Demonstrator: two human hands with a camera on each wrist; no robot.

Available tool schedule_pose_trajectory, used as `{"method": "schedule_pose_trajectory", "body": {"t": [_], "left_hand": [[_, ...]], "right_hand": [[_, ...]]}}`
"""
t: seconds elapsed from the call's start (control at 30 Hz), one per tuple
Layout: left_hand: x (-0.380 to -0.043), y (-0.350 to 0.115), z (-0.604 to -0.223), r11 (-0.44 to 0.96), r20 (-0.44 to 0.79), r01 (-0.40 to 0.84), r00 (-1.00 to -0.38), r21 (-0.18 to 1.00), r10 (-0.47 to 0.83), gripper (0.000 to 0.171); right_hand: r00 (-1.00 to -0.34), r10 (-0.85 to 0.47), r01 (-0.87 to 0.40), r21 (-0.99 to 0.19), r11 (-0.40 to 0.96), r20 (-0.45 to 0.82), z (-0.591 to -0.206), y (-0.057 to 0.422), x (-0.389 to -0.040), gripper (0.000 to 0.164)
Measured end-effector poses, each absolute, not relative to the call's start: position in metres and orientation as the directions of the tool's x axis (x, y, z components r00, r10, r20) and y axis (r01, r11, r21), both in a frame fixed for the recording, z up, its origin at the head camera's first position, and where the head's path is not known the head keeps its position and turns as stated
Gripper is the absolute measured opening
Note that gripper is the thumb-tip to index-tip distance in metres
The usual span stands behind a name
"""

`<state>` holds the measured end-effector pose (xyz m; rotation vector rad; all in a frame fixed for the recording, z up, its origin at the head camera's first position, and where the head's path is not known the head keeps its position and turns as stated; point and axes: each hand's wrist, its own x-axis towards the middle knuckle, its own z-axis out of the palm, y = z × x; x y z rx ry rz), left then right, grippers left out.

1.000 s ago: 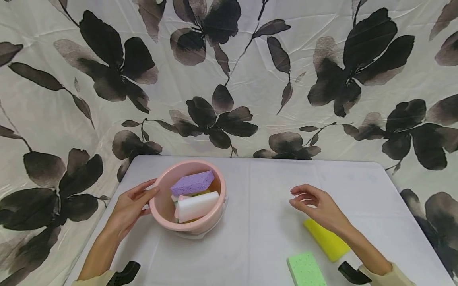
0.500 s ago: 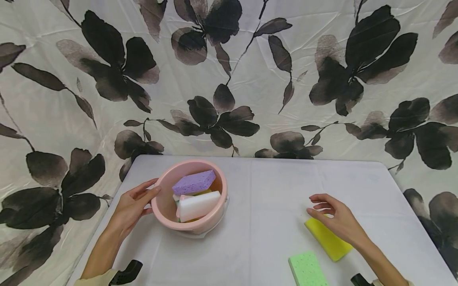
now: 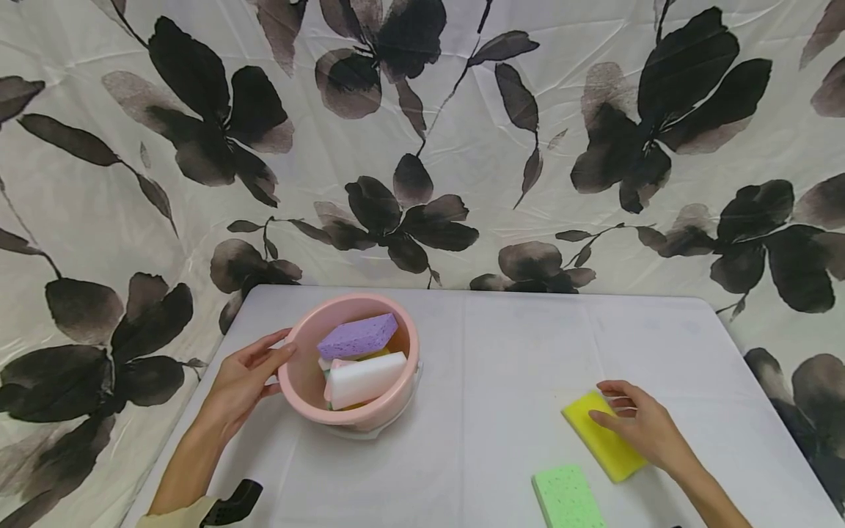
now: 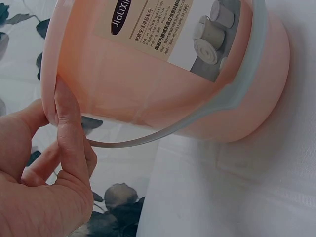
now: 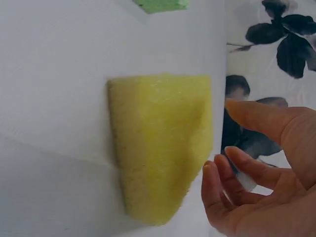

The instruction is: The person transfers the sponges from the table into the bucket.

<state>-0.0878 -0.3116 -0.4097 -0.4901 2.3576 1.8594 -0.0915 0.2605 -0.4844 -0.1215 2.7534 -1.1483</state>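
Note:
My left hand (image 3: 239,389) pinches the rim of a pink bucket (image 3: 301,375) at the table's left; in the left wrist view the thumb and fingers (image 4: 69,133) lie on either side of the rim. Inside the bucket are a purple sponge (image 3: 356,337), a white block (image 3: 366,381) and other pieces partly hidden beneath. At the right, my right hand (image 3: 650,433) hovers over a yellow sponge (image 3: 604,440), thumb and fingers spread apart. In the right wrist view a gap shows between the fingertips and the yellow sponge (image 5: 168,143), so nothing is held.
A light green sponge (image 3: 568,499) lies on the white-covered table (image 3: 488,367), nearer than the yellow one. The bucket's pale handle (image 4: 242,74) hangs down its side. Behind the table rises a floral cloth (image 3: 515,161).
My right hand has moved right and nearer to me, coming down over the yellow sponge. The left hand and the bucket have stayed in place.

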Motion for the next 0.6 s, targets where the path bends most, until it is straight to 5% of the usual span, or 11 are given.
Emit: {"method": "schedule_pose_trajectory", "body": {"t": [0.6], "left_hand": [[-0.089, -0.312, -0.410, 0.220, -0.279, -0.318, -0.941, 0.922, -0.192, 0.077]], "right_hand": [[-0.960, -0.233, -0.072, -0.668, 0.741, -0.155, -0.481, 0.267, -0.105, 0.046]]}}
